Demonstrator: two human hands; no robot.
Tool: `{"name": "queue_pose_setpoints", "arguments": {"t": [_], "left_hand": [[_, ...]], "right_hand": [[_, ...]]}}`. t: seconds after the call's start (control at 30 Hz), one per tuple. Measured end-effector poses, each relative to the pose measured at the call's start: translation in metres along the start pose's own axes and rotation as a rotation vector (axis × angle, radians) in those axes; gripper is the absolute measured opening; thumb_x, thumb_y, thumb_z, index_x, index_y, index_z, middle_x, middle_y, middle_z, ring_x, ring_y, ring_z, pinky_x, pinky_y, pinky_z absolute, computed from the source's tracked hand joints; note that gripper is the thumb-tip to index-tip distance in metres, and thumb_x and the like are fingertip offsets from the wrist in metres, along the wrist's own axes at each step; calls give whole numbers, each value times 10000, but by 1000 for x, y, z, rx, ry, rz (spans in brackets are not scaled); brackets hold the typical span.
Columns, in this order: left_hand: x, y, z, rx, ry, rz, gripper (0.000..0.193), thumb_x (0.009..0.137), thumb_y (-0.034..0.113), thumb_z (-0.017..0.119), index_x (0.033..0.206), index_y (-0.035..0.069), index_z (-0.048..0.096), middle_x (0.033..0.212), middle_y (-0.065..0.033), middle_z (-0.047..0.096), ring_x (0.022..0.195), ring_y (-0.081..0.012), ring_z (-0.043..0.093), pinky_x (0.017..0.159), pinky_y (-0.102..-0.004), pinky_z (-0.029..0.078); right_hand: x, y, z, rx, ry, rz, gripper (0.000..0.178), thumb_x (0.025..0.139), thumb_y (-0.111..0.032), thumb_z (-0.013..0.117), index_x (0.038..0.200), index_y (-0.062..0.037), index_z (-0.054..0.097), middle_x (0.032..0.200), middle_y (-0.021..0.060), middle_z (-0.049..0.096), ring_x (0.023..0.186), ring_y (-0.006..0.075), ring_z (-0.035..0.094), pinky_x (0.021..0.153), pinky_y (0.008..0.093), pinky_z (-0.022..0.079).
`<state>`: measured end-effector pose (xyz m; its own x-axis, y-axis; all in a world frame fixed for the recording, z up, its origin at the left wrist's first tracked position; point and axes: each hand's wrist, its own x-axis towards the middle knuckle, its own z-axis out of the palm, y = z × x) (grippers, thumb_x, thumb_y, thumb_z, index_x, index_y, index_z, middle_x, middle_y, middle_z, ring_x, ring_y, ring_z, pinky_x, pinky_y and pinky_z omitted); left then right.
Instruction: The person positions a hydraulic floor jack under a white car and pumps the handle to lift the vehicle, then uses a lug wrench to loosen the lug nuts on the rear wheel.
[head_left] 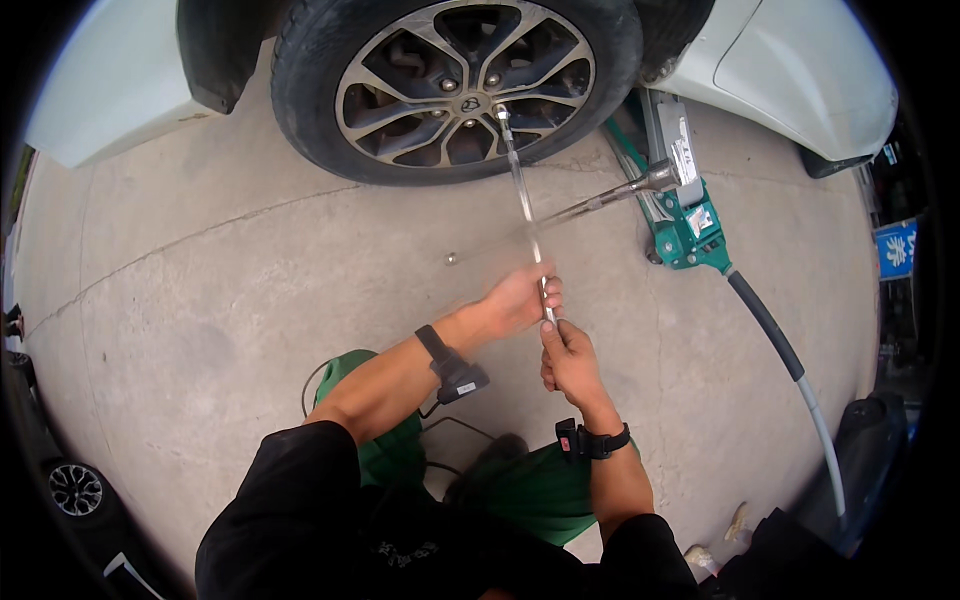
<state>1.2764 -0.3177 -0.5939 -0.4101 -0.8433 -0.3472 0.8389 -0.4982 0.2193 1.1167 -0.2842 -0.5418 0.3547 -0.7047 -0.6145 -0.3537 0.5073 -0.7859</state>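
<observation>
At the emblem-capped wheel (470, 103), 2 hands (520, 298) (572, 362) curl closed around a wrench (519, 182) near a jack (680, 238) with white labels (701, 219).

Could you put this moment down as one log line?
Left hand: around wrench shaft | Right hand: at shaft's near end | Wrench: far end against wheel | Green jack: right of wheel

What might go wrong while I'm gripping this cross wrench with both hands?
The cross wrench has a motion-blurred crossbar close to your left hand; it might rap that hand. That bar also overlaps the green jack in view and could perhaps bump it. The socket at the wheel might slip, scratching it.
</observation>
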Motion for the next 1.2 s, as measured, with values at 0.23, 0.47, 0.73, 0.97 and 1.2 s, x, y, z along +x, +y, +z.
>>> {"name": "queue_pose_setpoints", "arguments": {"t": [0.23,0.47,0.73,0.97,1.2], "left_hand": [[-12,-20,21,84,-40,19,227,1032,310,459,889,134,449,789,3,445,746,-172,471,816,-375,458],[-16,-5,28,122,-44,106,221,1036,305,445,907,126,449,788,0,448,736,-165,468,775,-365,448],[-19,6,24,131,-11,158,203,1034,280,458,911,119,442,783,1,440,718,-141,461,743,-346,460],[-23,10,35,174,51,207,207,1034,273,464,913,107,437,783,-3,440,689,-135,452,710,-343,461],[-15,15,36,153,42,161,177,1027,252,473,924,109,451,800,-12,457,726,-146,473,719,-343,460]], "right_hand": [[-17,6,-30,188,-137,90,346,1030,-351,506,816,-92,423,581,-34,330,413,84,330,369,268,307],[-13,-12,-21,300,-229,72,348,1026,-381,503,835,-98,437,588,-36,329,423,82,330,374,258,285],[3,-11,-12,485,-372,124,382,1016,-440,482,826,-113,431,565,-69,310,391,35,263,343,206,235],[11,-5,-16,732,-554,225,389,1011,-461,482,826,-123,435,554,-85,309,384,25,260,333,202,230],[3,-16,-2,-347,156,-264,302,1001,-349,547,877,-74,556,594,-31,482,438,131,460,425,290,379]]}}
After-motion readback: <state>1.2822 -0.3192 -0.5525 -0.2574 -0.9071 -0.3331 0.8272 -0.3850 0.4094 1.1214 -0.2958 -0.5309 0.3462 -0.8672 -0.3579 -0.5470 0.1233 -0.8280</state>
